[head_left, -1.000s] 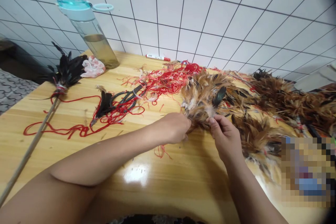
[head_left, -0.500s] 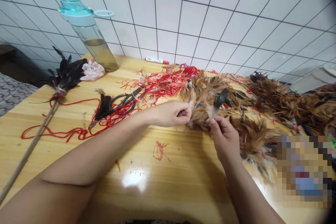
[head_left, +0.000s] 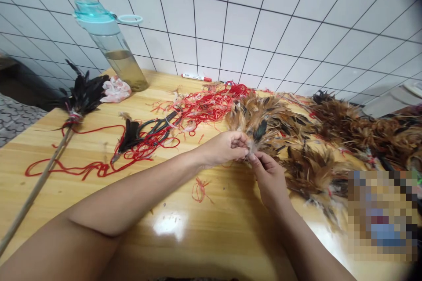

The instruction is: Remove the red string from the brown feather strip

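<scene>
Left hand [head_left: 226, 148]: fingers [head_left: 242, 149] pinched closed on the quill end of a small tuft of tan and dark green feathers [head_left: 256, 134].
Right hand [head_left: 269, 178]: thumb and forefinger closed on the same quill end from below, touching the left fingertips.
Tuft: between both hands, vanes fanning up and away, just above the glossy yellow wooden counter [head_left: 231, 228], against the brown feather heap [head_left: 329, 127].
Left of hands: tangled red string [head_left: 204, 105], black scissors [head_left: 158, 125].
</scene>
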Demonstrator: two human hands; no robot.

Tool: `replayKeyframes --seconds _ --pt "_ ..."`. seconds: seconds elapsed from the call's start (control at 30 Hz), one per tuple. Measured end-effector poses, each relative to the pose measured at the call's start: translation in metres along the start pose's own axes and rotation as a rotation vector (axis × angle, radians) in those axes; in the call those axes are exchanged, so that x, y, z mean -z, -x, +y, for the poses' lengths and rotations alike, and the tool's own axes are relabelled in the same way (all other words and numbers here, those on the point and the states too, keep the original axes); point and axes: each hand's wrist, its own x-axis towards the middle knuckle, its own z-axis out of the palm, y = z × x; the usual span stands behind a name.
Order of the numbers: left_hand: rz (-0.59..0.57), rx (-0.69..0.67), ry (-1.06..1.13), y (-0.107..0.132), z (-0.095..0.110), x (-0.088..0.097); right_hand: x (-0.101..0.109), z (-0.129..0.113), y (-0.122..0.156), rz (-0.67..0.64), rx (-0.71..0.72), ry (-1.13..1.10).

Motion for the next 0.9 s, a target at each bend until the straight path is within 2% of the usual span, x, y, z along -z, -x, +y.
replayKeyframes --seconds 0.2,0.53,0.8,0.9 --pt "0.042 -0.037 -0.003 -0.0010 -0.0053 -0.0009 -0.0016 -0.0007 -0.0017 0.042 -0.027 -0.073" --pt "0.072 -0.096 -0.047 0.0006 -0.0089 -0.0058 -0.0008 0.0026 -0.0017 -0.014 -0.018 -0.036" --pt "-0.012 -0.003 0.048 0.0027 -0.0036 -0.0049 0.0057 -0.0024 -0.0005 -0.067 0.162 0.136" --pt "0.010 -0.013 0.052 0.0039 -0.0034 -0.0075 0.0054 -0.0055 -0.0001 -0.051 0.209 0.194"
